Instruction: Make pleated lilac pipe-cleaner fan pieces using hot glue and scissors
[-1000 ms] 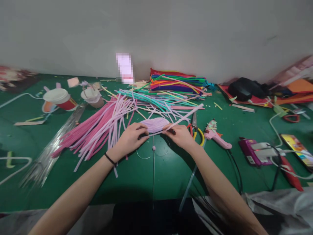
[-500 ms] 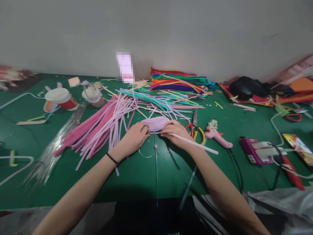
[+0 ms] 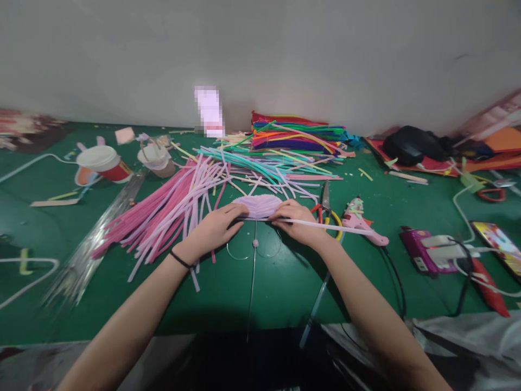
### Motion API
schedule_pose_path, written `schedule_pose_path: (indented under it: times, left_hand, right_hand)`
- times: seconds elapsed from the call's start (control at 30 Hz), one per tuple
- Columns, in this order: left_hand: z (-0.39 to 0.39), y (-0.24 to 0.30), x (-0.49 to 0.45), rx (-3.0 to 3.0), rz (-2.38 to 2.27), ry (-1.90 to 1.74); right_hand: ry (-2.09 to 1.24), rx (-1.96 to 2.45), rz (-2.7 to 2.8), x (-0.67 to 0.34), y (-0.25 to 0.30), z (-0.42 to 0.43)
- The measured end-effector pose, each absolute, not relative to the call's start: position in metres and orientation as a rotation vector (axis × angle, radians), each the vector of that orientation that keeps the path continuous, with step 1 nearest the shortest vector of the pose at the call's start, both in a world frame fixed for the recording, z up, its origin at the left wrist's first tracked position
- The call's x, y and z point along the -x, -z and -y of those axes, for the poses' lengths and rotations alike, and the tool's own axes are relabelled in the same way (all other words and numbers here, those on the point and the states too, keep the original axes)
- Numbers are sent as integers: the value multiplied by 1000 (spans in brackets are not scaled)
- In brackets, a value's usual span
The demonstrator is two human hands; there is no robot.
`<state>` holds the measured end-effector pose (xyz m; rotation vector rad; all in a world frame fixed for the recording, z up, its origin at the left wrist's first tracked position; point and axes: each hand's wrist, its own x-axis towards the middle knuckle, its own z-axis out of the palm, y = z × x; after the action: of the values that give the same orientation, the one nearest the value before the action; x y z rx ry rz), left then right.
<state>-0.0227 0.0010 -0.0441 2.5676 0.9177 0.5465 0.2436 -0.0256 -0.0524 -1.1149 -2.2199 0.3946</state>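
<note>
A fan-shaped lilac piece (image 3: 258, 206), built of pipe cleaners laid side by side, is held low over the table's middle. My left hand (image 3: 217, 225) is closed on its left end, thumb below and fingers on top. At the right end, my right hand (image 3: 299, 221) pinches a loose lilac pipe cleaner (image 3: 340, 226) against its lower edge; the strip's free end sticks out to the right. Under the piece hangs a thin wire stem (image 3: 252, 282) with a small lilac ball (image 3: 255, 244) and a fine wire loop on each side. The fingertips' exact grip is partly hidden.
Pink and lilac pipe cleaners (image 3: 158, 209) lie left, beside silvery wires (image 3: 85, 260). Coloured bundles (image 3: 297, 136) lie at the back. Pliers (image 3: 325, 201), a pink glue gun (image 3: 368, 228) and a purple power block (image 3: 423, 250) are at right. A lidded cup (image 3: 108, 163) stands left.
My left hand has shifted slightly left along the piece, its thumb lower. The loose strip in my right hand has swung up nearer level, and the wire stem's lower end has swung left.
</note>
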Motion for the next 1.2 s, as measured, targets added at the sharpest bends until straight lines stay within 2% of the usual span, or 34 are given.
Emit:
schedule_pose_path:
  times: [0.5, 0.77, 0.93, 1.2]
  left_hand:
    - [-4, 48, 26, -2545, -991, -603]
    - [-3, 52, 22, -2664, -984, -476]
    - [-3, 57, 23, -2726, -984, -408]
    - [0, 45, 18, -2731, -1250, -208]
  right_hand:
    - [-389, 1118, 2218, -243, 51, 24]
    - [-400, 1071, 2132, -239, 52, 25]
    - [-519, 1026, 2095, -233, 52, 26]
    - [-500, 1077, 2151, -225, 60, 22]
